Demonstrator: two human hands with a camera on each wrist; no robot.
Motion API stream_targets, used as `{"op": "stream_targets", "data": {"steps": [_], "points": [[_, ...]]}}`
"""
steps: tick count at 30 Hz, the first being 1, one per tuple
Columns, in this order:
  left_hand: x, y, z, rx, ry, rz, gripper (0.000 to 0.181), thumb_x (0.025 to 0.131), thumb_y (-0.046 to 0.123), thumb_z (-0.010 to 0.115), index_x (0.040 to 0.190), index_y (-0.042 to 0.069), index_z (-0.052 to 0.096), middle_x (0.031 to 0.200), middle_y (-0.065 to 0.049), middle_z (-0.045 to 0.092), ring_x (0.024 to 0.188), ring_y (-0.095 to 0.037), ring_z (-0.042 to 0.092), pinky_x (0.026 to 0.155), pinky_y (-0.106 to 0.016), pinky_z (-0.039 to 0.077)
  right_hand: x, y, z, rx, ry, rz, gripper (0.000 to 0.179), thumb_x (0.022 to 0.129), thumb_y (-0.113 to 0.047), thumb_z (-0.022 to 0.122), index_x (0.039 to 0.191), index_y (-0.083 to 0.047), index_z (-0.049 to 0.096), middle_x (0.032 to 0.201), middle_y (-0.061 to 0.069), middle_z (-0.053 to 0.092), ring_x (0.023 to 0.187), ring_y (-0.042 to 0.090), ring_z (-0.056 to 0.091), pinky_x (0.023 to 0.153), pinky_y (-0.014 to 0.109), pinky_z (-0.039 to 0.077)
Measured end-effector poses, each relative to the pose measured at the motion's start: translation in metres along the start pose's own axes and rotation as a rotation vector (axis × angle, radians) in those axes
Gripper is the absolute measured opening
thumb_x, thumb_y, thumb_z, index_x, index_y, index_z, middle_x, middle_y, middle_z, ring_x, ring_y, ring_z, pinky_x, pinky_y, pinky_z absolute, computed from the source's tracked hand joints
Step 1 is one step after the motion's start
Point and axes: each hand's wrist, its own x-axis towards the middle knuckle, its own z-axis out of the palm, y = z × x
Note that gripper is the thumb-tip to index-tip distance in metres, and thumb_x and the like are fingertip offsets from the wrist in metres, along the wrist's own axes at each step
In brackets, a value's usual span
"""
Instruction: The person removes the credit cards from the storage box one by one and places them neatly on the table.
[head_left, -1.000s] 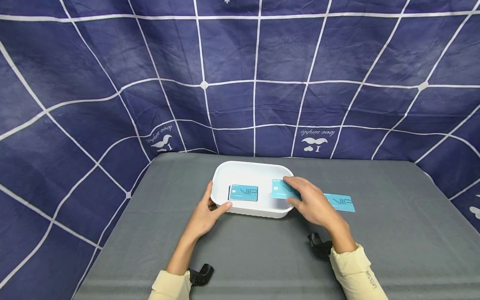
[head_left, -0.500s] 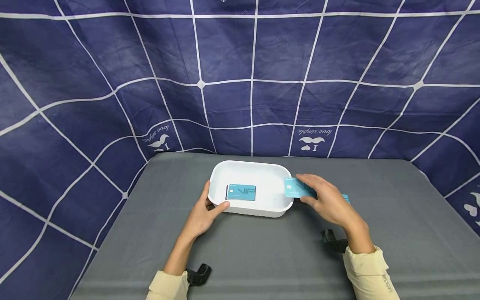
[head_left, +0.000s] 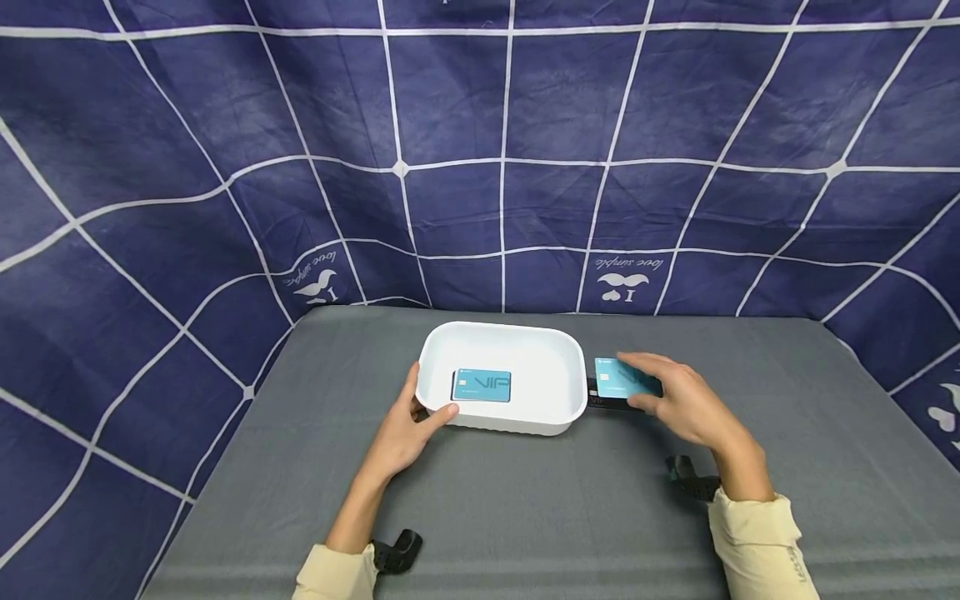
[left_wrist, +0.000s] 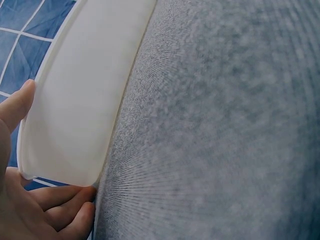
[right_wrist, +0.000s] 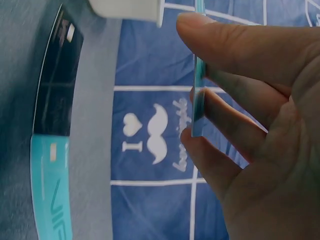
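My left hand (head_left: 401, 437) grips the left end of a white plastic tray (head_left: 510, 423), thumb at its near rim and fingers round the end. Inside the tray lies a light-blue VIP card (head_left: 482, 385) with a dark edge showing beneath it. My right hand (head_left: 686, 408) pinches another light-blue VIP card (head_left: 617, 379) by its right part, in the air right of the tray. Edge-on, this held card (right_wrist: 198, 117) sits between thumb and fingers in the right wrist view. Below it on the table are a black card (right_wrist: 57, 80) and a blue VIP card (right_wrist: 50, 185), end to end.
Grey cloth (head_left: 525, 517) covers the table. A dark-blue curtain (head_left: 555, 208) with white grid lines hangs behind and along the sides. Black wrist mounts (head_left: 401, 550) stick out from both wrists, close over the cloth.
My right hand has moved right with the blue card, from over the tray to beyond its right end. The black card has come into view, while the left hand stays on the tray.
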Motion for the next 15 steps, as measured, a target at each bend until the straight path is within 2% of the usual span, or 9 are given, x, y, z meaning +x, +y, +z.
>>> {"op": "stream_targets", "data": {"steps": [11,15], "points": [[0.001,-0.001,0.001,-0.009,-0.007,-0.006,0.104,0.089,0.04,0.075,0.16,0.014,0.002,0.138,-0.024,0.052,0.124,-0.032,0.053,0.094,-0.047,0.043,-0.007,0.021,-0.004,-0.03,-0.016,-0.021,0.057,0.075,0.004,0.081,0.129,0.005,0.062,0.124,0.022,0.063,0.116,0.04,0.057,0.093,0.053,0.04],[0.001,-0.002,0.002,-0.01,-0.01,0.003,0.105,0.089,0.04,0.074,0.16,0.013,0.002,0.138,-0.025,0.052,0.124,-0.033,0.053,0.095,-0.048,0.042,-0.012,0.031,-0.007,-0.04,-0.016,-0.004,0.058,0.074,0.005,0.081,0.128,0.007,0.061,0.123,0.024,0.063,0.115,0.042,0.057,0.094,0.055,0.04]]}}
